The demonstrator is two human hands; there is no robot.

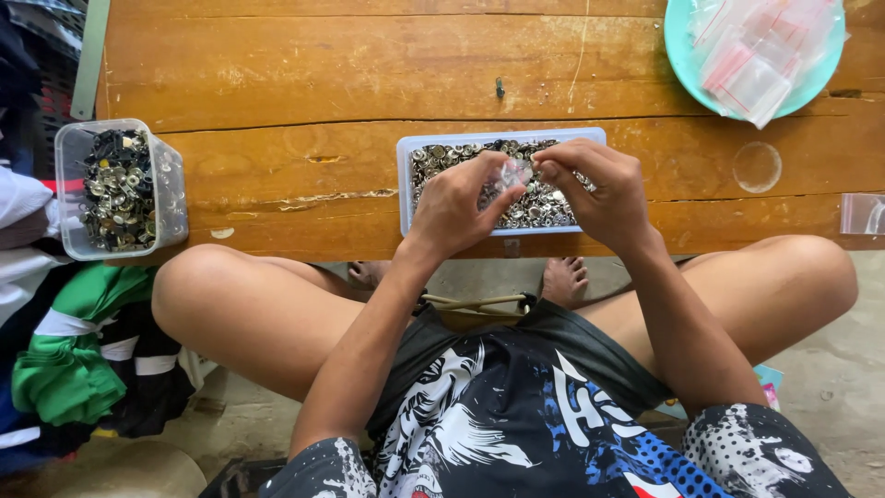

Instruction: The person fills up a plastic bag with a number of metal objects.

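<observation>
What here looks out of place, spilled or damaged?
Little stands out. One small clear bag lies alone at the table's right edge, away from the heap of bags in the teal bowl. The wooden table shows cracks and worn patches. Both trays of metal parts look unspilled.

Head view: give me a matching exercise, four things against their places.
Things:
1. teal plate
2. small clear bag
3. square tub of metal parts
4. flat tray of metal parts

Places:
A. between both hands
B. left end of the bench
C. far right corner
D. under the hands, at the bench edge

Pairs: 1-C, 2-A, 3-B, 4-D
</observation>
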